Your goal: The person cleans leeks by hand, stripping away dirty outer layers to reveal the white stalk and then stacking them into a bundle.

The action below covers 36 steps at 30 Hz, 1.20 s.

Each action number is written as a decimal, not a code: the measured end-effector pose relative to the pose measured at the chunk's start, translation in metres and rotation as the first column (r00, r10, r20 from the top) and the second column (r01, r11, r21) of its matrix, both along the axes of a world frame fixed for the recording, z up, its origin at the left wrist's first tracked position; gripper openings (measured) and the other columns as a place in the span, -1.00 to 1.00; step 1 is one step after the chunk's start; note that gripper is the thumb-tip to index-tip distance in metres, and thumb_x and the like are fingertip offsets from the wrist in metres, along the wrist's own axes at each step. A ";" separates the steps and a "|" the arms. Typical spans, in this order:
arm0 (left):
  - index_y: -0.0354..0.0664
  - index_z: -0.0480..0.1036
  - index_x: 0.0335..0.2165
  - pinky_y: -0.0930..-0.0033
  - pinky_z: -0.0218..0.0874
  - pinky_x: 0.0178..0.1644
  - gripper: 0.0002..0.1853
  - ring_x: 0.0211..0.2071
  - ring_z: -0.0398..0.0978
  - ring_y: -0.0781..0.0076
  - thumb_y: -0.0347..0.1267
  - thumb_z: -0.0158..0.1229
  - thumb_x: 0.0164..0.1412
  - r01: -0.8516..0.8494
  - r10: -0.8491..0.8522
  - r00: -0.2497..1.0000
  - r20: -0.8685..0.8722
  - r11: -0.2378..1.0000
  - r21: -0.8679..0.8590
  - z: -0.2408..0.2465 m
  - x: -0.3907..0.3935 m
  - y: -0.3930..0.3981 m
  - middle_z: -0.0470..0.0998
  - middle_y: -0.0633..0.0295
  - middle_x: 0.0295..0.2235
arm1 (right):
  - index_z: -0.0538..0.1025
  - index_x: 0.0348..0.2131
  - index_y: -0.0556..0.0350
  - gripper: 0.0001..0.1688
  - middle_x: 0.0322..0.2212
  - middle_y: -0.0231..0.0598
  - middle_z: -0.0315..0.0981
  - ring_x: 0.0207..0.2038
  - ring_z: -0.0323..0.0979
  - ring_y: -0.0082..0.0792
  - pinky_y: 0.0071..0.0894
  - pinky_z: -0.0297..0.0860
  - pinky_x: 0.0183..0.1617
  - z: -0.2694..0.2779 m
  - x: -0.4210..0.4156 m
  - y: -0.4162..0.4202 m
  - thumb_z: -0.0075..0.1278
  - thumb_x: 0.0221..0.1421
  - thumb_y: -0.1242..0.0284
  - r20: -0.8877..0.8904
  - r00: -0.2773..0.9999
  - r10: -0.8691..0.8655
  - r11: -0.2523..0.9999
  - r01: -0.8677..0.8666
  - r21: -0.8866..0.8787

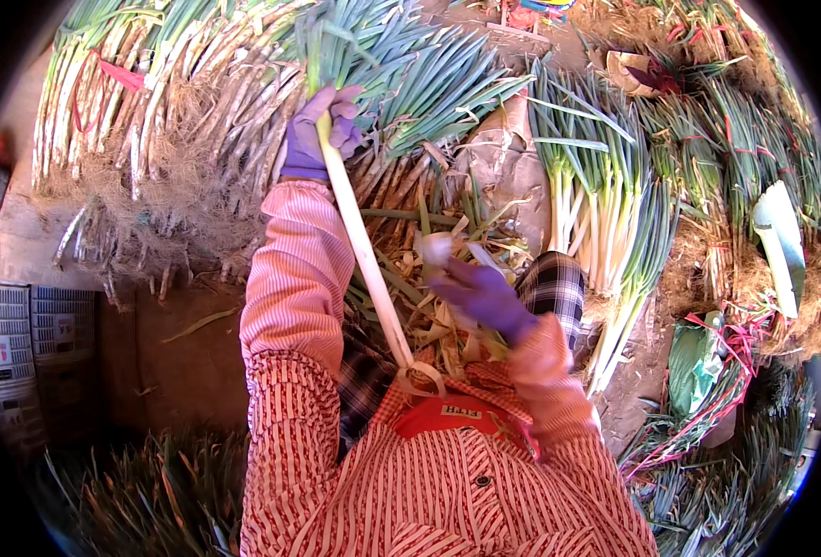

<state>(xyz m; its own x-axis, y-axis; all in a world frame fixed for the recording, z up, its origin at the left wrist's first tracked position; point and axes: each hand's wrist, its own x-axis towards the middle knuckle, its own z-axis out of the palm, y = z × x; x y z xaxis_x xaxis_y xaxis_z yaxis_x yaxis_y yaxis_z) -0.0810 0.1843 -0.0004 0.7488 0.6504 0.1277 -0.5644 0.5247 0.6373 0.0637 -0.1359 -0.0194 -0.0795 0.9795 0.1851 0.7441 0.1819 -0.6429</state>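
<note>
In my left hand [323, 132], which wears a purple glove, is a long Welsh onion [365, 240], gripped where the white shank turns green. Its leaves point away from me. The bare white shank slants down towards my lap, and a pale curled strip [421, 379] is by its lower end. My right hand [480, 296], gloved in purple too, is blurred over my lap, to the right of the shank. A whitish blurred thing [437, 249] shows at its fingertips; I cannot tell what it is or whether it is held. Peeled skins and leaf scraps [410, 278] lie beneath.
Unpeeled onions with roots [173, 118] are heaped at upper left. Clean white-shanked onions [591, 188] lie at my right knee. Tied bundles [744, 139] stand farther right, near pink twine [737, 376]. Plastic crates [3, 341] are at left, dark leaves [146, 487] at lower left.
</note>
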 end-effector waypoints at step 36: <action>-0.14 0.41 -0.25 0.37 0.11 -0.68 -0.81 -0.77 0.24 0.52 -0.46 0.13 0.10 -0.212 0.187 0.947 -0.260 0.975 -0.069 0.019 0.031 -0.056 0.45 0.18 -0.55 | 0.58 -0.44 0.14 -0.86 -0.63 -0.42 0.44 -0.66 0.35 -0.51 -0.55 0.24 -0.61 0.010 -0.021 -0.022 0.08 0.05 0.43 -0.601 0.798 0.032 0.999 -0.007 0.044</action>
<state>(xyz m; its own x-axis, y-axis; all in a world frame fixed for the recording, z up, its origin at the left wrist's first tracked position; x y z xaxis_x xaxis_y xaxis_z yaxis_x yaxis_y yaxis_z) -0.0501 0.1284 0.0188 0.6024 0.7896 -0.1169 -0.4925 0.4829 0.7241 0.0424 -0.1580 -0.0096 0.0412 0.9702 0.2389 0.2057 0.2257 -0.9522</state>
